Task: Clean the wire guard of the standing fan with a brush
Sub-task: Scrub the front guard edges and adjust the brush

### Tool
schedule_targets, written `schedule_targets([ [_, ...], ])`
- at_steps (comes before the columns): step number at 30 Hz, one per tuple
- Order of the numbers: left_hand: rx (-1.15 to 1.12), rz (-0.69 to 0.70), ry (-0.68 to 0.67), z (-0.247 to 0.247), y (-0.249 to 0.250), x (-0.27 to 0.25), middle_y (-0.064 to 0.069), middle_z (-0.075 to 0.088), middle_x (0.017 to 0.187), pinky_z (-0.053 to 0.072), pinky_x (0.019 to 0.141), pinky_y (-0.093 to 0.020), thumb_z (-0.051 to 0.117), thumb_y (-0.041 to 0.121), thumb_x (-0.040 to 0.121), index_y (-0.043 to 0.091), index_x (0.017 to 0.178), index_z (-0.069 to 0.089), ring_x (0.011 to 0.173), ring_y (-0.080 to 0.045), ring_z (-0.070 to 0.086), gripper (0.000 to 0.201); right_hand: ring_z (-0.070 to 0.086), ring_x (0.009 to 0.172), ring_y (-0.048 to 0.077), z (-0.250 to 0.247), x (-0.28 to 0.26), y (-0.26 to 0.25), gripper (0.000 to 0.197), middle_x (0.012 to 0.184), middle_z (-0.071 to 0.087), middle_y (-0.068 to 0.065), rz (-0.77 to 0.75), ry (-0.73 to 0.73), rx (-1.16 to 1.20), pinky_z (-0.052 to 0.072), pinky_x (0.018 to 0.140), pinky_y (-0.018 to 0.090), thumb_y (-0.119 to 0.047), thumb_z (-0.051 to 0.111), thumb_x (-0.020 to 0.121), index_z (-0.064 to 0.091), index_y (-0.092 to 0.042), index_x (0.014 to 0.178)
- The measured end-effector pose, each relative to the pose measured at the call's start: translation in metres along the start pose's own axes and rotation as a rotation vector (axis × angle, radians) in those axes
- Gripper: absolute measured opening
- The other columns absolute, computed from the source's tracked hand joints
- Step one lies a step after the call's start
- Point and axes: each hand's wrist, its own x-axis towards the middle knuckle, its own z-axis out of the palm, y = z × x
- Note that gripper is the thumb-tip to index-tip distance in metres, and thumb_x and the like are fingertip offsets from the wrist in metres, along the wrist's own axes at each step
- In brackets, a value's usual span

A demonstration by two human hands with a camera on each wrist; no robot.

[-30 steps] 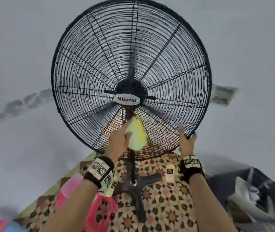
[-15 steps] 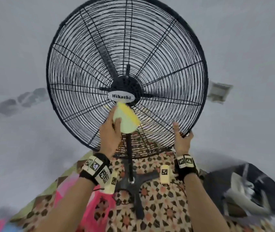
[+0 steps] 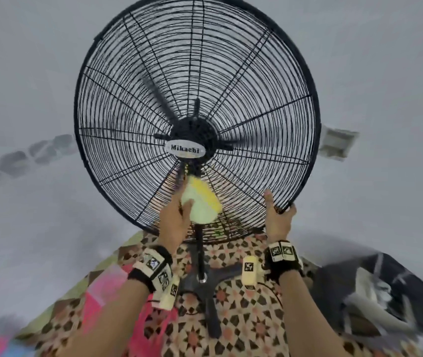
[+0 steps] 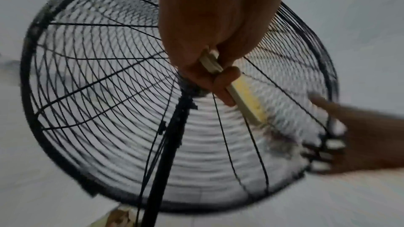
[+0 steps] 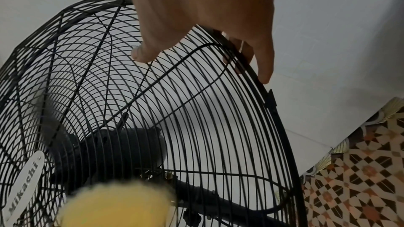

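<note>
Grey wall and floor are filling the background behind the standing fan, whose wire guard (image 3: pixel 197 104) is taking up the centre and upper part of the head view, above a patterned mat (image 3: pixel 243 318) at the bottom of the frame.

Compared with half a second ago, the brush (image 3: pixel 201 202) is sitting lower: it was just under the white Mikachi badge (image 3: pixel 185 149) and is now sliding down the lower centre wires toward the rim. A second ago it was lower again, so the strokes are running up and down over one sector; I judge the rest of the guard is still waiting.

The left hand (image 3: pixel 173 220) is gripping the brush handle with curled fingers. The right hand (image 3: pixel 278 217) is clasping the guard's lower right rim, thumb in front and fingers hooked behind, steadying it.

Counted: one fan, one guard, one brush, one badge, two hands, two wrist bands.
</note>
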Motion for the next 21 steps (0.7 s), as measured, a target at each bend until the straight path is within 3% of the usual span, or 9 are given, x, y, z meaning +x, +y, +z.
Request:
schedule_targets([
  [2,0.017,0.043,-0.145,0.012,-0.016,-0.023,-0.013,0.073,0.107,0.062,0.078,-0.050,0.040,0.053,0.108,0.028,0.157,0.044,0.085,-0.033,0.070,0.055,0.043,0.143,0.035,0.000,-0.001,-0.002,0.127,0.159,0.041,0.013,0.004,-0.005,0.001,0.034,0.120,0.047,-0.090,0.066,0.063,0.019,-0.025,0.160],
  [4,0.017,0.102,-0.192,0.014,-0.020,-0.040,-0.010,0.073,0.095,0.061,0.071,-0.043,0.040,0.050,0.110,0.036,0.156,0.041,0.070,-0.020,0.066,0.048,0.043,0.143,0.035,-0.001,-0.002,-0.002,0.130,0.160,0.039,0.012,0.015,-0.005,0.013,0.035,0.119,0.050,-0.093,0.065,0.058,0.019,-0.027,0.160],
  [6,-0.008,0.077,-0.100,0.009,-0.010,-0.039,-0.006,0.057,0.068,0.050,0.049,-0.036,0.043,0.043,0.111,0.042,0.156,0.037,0.054,-0.019,0.054,0.046,0.042,0.143,0.036,0.000,-0.004,-0.002,0.130,0.161,0.037,0.013,0.027,0.000,0.021,0.036,0.119,0.052,-0.094,0.065,0.055,0.019,-0.030,0.159],
  [9,-0.065,-0.009,0.054,0.008,-0.003,-0.030,-0.004,0.044,0.060,0.040,0.041,-0.025,0.048,0.028,0.112,0.029,0.160,0.039,0.047,-0.014,0.044,0.049,0.041,0.144,0.036,0.001,-0.006,-0.003,0.124,0.162,0.036,0.013,0.029,0.004,0.024,0.035,0.120,0.050,-0.089,0.067,0.061,0.019,-0.029,0.159],
  [11,-0.026,0.025,-0.016,0.019,-0.006,-0.034,-0.006,0.052,0.065,0.052,0.047,-0.034,0.045,0.040,0.112,0.039,0.160,0.035,0.050,-0.015,0.049,0.049,0.044,0.142,0.037,0.002,-0.008,-0.003,0.127,0.160,0.039,0.012,0.025,0.010,0.034,0.039,0.117,0.053,-0.092,0.068,0.057,0.021,-0.030,0.158],
  [13,-0.019,0.074,-0.188,0.034,-0.018,-0.050,-0.010,0.058,0.066,0.053,0.046,-0.045,0.037,0.056,0.109,0.053,0.157,0.031,0.050,-0.031,0.054,0.048,0.045,0.141,0.038,0.002,-0.011,-0.005,0.133,0.159,0.040,0.012,0.026,0.011,0.044,0.042,0.114,0.056,-0.096,0.067,0.051,0.022,-0.031,0.157],
  [15,-0.023,0.094,-0.240,0.039,-0.020,-0.063,-0.013,0.061,0.066,0.050,0.042,-0.046,0.036,0.057,0.108,0.048,0.157,0.035,0.048,-0.032,0.054,0.050,0.043,0.143,0.037,0.001,-0.012,-0.007,0.131,0.160,0.039,0.012,0.024,0.010,0.037,0.038,0.118,0.053,-0.093,0.067,0.055,0.021,-0.028,0.159],
  [18,-0.042,-0.002,-0.068,0.025,-0.005,-0.051,0.002,0.056,0.068,0.053,0.045,-0.041,0.041,0.043,0.111,0.036,0.159,0.037,0.049,-0.021,0.055,0.048,0.041,0.145,0.035,-0.002,-0.012,-0.007,0.131,0.161,0.039,0.012,0.015,0.008,0.022,0.033,0.121,0.047,-0.089,0.065,0.058,0.019,-0.022,0.160],
  [21,-0.020,-0.018,0.081,0.010,-0.009,-0.023,-0.009,0.061,0.070,0.056,0.048,-0.040,0.044,0.040,0.112,0.036,0.160,0.036,0.054,-0.025,0.060,0.048,0.040,0.146,0.035,-0.001,-0.016,-0.008,0.132,0.161,0.037,0.012,0.016,0.010,0.024,0.032,0.122,0.047,-0.090,0.065,0.058,0.018,-0.023,0.161],
])
